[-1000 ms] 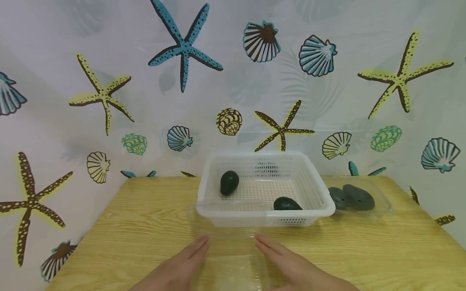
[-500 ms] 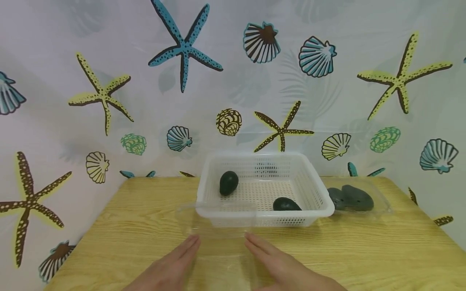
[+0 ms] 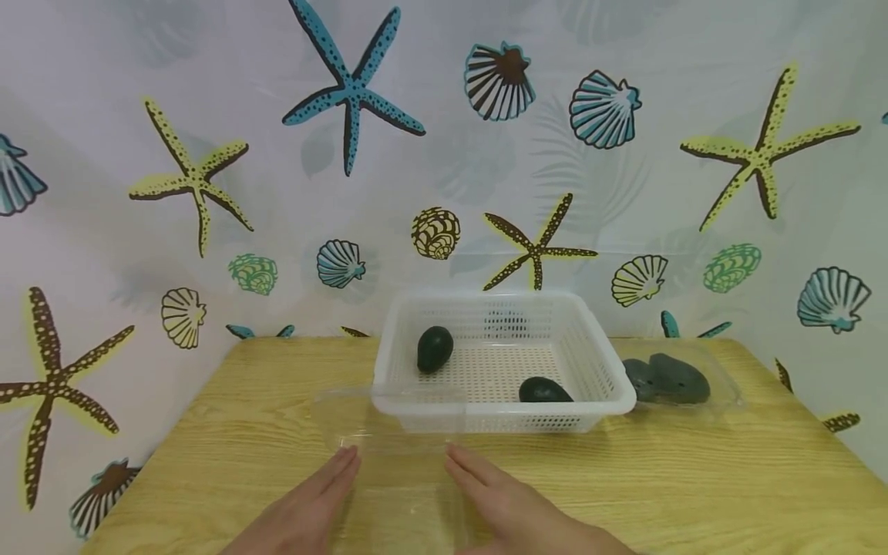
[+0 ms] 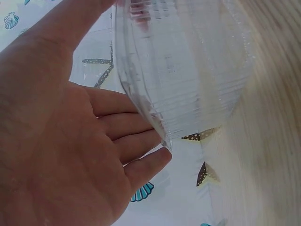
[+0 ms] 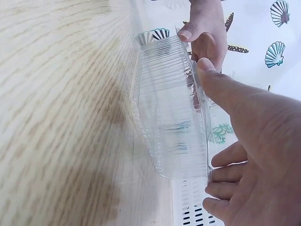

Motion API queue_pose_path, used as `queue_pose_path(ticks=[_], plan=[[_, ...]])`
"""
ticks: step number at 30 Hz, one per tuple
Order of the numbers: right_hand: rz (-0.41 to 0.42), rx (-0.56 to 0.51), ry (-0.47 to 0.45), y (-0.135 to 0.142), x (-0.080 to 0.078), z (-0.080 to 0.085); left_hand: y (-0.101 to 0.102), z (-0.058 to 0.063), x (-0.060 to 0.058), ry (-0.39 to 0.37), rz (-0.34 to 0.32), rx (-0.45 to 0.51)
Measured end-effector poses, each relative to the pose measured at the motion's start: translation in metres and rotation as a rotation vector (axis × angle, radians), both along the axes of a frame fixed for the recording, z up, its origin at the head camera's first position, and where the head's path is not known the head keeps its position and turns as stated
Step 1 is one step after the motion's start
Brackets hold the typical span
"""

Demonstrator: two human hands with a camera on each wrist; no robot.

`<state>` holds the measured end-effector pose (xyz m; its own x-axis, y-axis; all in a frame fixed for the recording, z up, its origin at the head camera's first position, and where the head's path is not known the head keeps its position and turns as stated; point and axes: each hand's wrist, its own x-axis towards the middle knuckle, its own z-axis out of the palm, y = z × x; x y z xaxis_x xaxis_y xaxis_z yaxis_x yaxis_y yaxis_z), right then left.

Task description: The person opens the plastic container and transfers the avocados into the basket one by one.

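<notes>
A clear plastic clamshell box (image 3: 416, 524) stands near the front of the table, between my two hands. Its lid (image 3: 388, 420) is raised at the back and overlaps the front of the white basket in the head view. My left hand (image 3: 298, 509) lies along the box's left side, its straight fingers at the rim, as the left wrist view shows. On the opposite side my right hand (image 3: 520, 509) touches the rim with thumb and outstretched fingers. Through the ribbed wall (image 5: 171, 108) in the right wrist view, no contents show inside.
Behind the box stands a white slotted basket (image 3: 600, 354) with a dark green avocado (image 3: 435, 349) at its left and another avocado (image 3: 545, 389) at its front right. Right of it, a second clear box (image 3: 721, 378) holds dark grey-green rounded things. A patterned curtain hangs behind the table.
Both hands and the clear box between them have moved steadily to the left. The basket and the second box stay where they were.
</notes>
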<state>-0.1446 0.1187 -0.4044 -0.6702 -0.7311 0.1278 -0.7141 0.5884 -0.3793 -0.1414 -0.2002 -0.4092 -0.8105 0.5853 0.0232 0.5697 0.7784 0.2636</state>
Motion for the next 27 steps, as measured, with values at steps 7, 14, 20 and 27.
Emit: queue_pose_path(ticks=[7, 14, 20, 27], plan=[[0.0, 0.004, -0.005, -0.008, 0.0, 0.001, -0.009, -0.011, 0.003, 0.245, -0.062, -0.07], [0.027, 0.015, 0.188, -0.017, 0.0, -0.002, -0.008, -0.006, 0.009, 0.144, 0.05, -0.085], [0.03, 0.029, 0.234, -0.028, -0.001, -0.001, -0.012, -0.002, 0.01, 0.004, 0.145, -0.064], [-0.004, 0.056, 0.152, -0.044, -0.003, 0.003, -0.024, -0.003, 0.002, -0.071, 0.152, -0.028]])
